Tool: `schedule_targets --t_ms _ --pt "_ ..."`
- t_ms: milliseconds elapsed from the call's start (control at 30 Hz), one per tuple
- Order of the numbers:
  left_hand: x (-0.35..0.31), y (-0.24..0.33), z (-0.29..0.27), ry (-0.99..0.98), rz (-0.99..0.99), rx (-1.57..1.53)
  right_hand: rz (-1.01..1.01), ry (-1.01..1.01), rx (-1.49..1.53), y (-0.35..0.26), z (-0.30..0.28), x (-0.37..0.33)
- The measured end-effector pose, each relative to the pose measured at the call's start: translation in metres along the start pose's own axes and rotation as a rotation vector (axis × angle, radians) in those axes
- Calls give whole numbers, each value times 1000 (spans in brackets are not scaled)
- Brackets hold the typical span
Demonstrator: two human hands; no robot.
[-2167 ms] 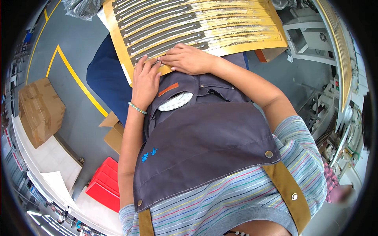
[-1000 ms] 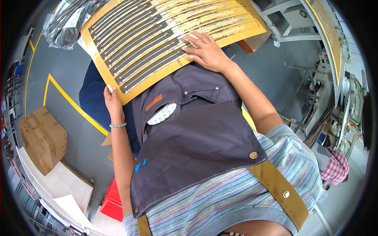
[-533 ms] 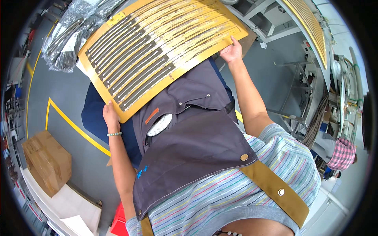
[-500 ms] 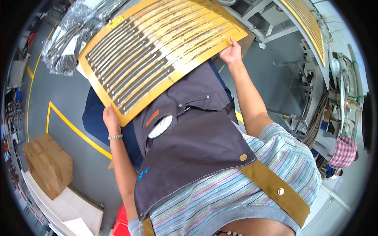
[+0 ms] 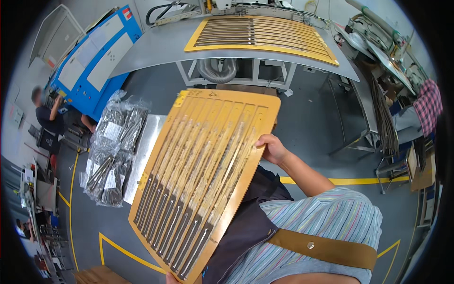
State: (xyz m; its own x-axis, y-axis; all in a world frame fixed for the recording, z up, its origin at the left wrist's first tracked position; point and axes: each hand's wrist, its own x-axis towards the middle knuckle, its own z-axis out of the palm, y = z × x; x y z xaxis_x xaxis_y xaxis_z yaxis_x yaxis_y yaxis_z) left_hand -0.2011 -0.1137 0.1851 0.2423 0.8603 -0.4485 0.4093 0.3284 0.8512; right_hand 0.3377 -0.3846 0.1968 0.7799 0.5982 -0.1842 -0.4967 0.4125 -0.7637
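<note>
A yellow slotted board [image 5: 213,156] is held up in front of me, tilted, with its long side running from upper right to lower left. Dark metal strips [image 5: 172,220] lie side by side in the slots at its lower end; the upper slots look pale and worn. My right hand [image 5: 273,148] grips the board's right edge, thumb on top and fingers out of sight underneath. At the bottom corner my left hand [image 5: 171,279] holds the edge, mostly cut off by the frame.
Ahead, a grey machine table [image 5: 151,49] carries another yellow slotted board [image 5: 265,46]. Plastic-wrapped bundles [image 5: 113,146] lie left of my board, beside a metal plate [image 5: 146,158]. A blue cabinet [image 5: 97,61] and a person [image 5: 48,113] are further left. Another person [image 5: 428,109] stands at right.
The view has swung up and round, bringing the machine table into sight. The board has turned more upright in the picture, with both hands still on it.
</note>
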Motion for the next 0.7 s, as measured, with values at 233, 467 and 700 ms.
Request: schedule_targets --t_ms 233,467,700 --pt "25 71 40 -32 248 -52 -308 -104 56 -86 0 -39" --pt "93 260 190 -627 554 -124 -838 359 212 -153 -105 -122" --pt "106 390 414 -1067 594 30 -1067 651 231 -188 -201 -170"
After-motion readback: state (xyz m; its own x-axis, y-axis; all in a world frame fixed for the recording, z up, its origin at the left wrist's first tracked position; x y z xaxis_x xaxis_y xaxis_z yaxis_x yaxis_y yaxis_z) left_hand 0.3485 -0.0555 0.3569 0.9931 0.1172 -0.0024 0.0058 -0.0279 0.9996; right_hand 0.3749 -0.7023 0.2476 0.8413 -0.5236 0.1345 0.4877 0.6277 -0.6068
